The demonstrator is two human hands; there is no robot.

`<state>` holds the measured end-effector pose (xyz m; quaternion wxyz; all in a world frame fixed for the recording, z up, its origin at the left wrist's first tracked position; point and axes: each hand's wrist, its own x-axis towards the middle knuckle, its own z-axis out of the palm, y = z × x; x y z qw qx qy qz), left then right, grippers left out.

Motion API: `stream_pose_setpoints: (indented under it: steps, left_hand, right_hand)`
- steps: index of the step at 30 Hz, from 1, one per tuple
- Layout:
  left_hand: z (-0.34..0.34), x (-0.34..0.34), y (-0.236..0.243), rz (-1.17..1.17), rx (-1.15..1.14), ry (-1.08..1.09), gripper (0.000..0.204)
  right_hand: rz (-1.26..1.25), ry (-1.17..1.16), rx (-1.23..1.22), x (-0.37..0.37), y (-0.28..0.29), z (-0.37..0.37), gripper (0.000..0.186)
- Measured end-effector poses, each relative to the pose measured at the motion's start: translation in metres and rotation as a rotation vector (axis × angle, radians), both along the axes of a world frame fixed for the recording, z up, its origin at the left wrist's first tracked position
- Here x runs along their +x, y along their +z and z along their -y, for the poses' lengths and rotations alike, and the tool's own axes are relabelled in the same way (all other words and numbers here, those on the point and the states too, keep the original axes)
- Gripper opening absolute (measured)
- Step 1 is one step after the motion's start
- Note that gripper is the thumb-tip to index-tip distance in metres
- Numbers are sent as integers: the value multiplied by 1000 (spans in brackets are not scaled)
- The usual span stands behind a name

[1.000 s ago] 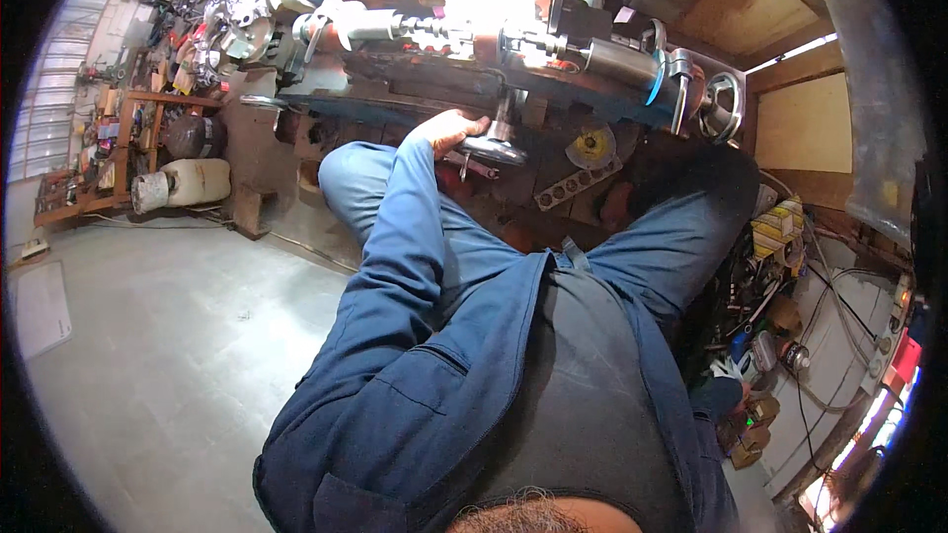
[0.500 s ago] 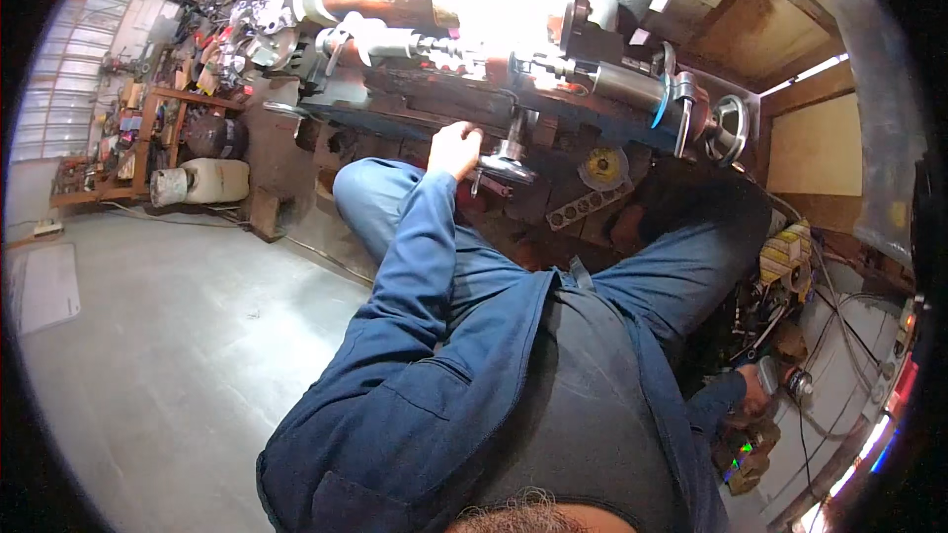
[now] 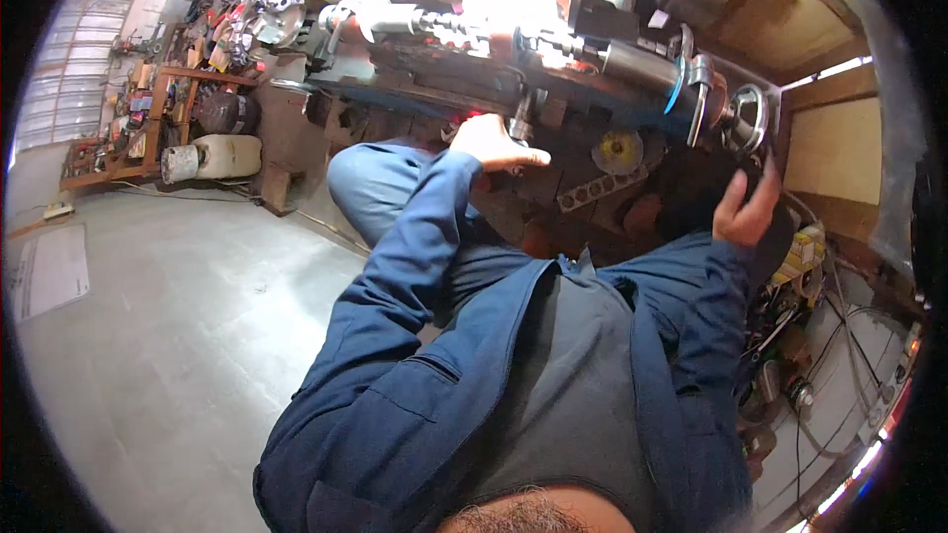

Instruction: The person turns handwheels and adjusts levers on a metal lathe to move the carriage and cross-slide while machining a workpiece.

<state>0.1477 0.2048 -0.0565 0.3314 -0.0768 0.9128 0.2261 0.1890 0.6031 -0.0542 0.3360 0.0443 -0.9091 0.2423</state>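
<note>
A lathe-like machine (image 3: pixel 395 104) stretches across the top, with a shiny stepped metal shaft (image 3: pixel 454 32) mounted along it. My left hand (image 3: pixel 491 143) is wrapped over the handwheel under the machine's middle, its thumb sticking out to the right. That hand hides most of the wheel; the metal spindle (image 3: pixel 521 118) above it still shows. At the right, my right hand (image 3: pixel 748 209) is raised with fingers apart and nothing in it. Just above it is the chrome handwheel (image 3: pixel 748 118) at the machine's right end, separated from the fingertips by a small gap.
Under the machine lie a yellow-centred disc (image 3: pixel 619 152) and a flat metal strip with round holes (image 3: pixel 600 190). Cables and tools crowd the lower right, beside a yellow-and-white box (image 3: pixel 798 255). A cluttered wooden rack (image 3: pixel 158 123) and a pale tank (image 3: pixel 229 156) stand left.
My right hand has risen from the lower right clutter to near the end handwheel. My left hand has shifted right, onto the middle handwheel. The view has tilted slightly.
</note>
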Motion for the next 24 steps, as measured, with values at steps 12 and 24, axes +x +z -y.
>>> stream_pose_setpoints:
  steps: [12, 24]
  left_hand:
    - [-6, -3, -12, 19, 75, 72, 76]
    - [-4, -2, -17, -44, 89, 110, 82]
  right_hand:
    - [-124, -79, -81, -27, -36, 23, 63]
    - [-148, -124, -28, -31, -38, 25, 59]
